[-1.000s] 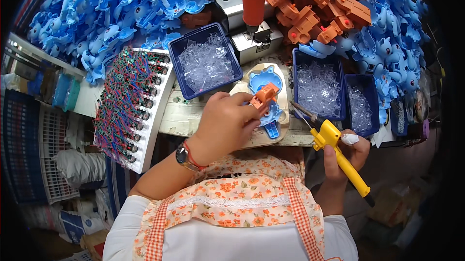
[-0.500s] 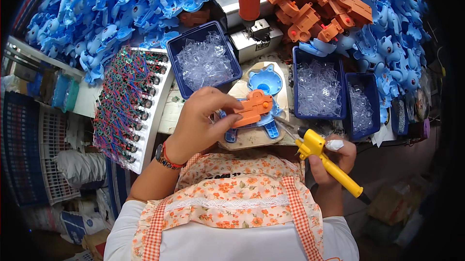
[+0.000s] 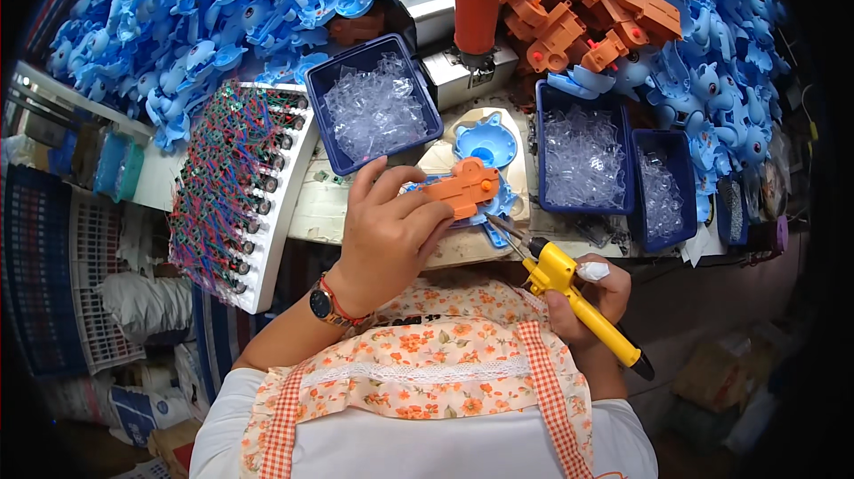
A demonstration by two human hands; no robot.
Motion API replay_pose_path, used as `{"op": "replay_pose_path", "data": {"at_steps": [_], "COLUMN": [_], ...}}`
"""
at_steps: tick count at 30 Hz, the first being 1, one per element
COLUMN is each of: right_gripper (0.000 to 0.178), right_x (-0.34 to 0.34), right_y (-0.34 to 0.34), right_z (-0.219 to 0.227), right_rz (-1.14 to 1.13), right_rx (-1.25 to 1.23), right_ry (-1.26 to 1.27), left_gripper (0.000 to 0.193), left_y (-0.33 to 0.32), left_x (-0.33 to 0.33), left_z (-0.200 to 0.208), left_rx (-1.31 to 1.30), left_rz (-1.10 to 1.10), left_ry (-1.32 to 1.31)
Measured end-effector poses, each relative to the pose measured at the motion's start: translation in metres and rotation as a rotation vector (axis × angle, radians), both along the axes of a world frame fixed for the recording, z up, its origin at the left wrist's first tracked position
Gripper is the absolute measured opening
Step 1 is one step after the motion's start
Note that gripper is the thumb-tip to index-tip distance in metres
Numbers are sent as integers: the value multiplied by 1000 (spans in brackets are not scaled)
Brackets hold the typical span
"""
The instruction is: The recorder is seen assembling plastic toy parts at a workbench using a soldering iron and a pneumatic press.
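Note:
An orange plastic housing [image 3: 469, 187] with a small knob lies over a blue animal-shaped plastic shell [image 3: 486, 143], in a pale shaped holder [image 3: 519, 128]. My left hand [image 3: 384, 228] is closed on the housing's left end with fingers and thumb. The yellow soldering gun [image 3: 587, 312] is gripped in my right hand [image 3: 608, 294], which has a white wrap on one finger. Its thin metal tip points up and left, close to the shell's lower right part; whether it touches cannot be made out.
Dark blue bins [image 3: 442, 130] of clear plastic pieces flank the holder. Ahead hangs a red-orange tool [image 3: 478, 3] over a metal block [image 3: 463, 74]. A white rack [image 3: 283, 203] of coloured wires stands at left. Blue shells [image 3: 191, 43] and orange housings [image 3: 569, 25] are heaped at the back.
My left hand has turned and come lower, still on the orange housing. My right hand has brought the soldering gun left, its tip nearer the housing. The red-orange tool hangs slightly farther right.

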State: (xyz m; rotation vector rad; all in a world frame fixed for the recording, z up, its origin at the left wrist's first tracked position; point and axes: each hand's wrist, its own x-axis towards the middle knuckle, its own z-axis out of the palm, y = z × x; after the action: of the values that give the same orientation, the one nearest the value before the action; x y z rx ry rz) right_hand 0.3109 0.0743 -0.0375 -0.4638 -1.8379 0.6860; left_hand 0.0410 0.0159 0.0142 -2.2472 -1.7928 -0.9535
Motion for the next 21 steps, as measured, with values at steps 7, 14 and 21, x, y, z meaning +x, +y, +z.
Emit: {"op": "replay_pose_path", "data": {"at_steps": [7,14,21], "right_gripper": [47,48,48], "right_x": [-4,8,11], "right_y": [-3,-9,-9], "right_z": [-5,-12,-11], "right_rz": [55,122,182], "right_rx": [-107,-157,-141], "right_ry": [68,-9,-121], "left_gripper": [14,14,17], "left_y": [4,5,4], "left_x": [9,8,7], "left_z": [-14,-17,-16], "left_rx": [42,40,8], "left_rz": [10,9,14], "left_ry": [-26,-19,1]}}
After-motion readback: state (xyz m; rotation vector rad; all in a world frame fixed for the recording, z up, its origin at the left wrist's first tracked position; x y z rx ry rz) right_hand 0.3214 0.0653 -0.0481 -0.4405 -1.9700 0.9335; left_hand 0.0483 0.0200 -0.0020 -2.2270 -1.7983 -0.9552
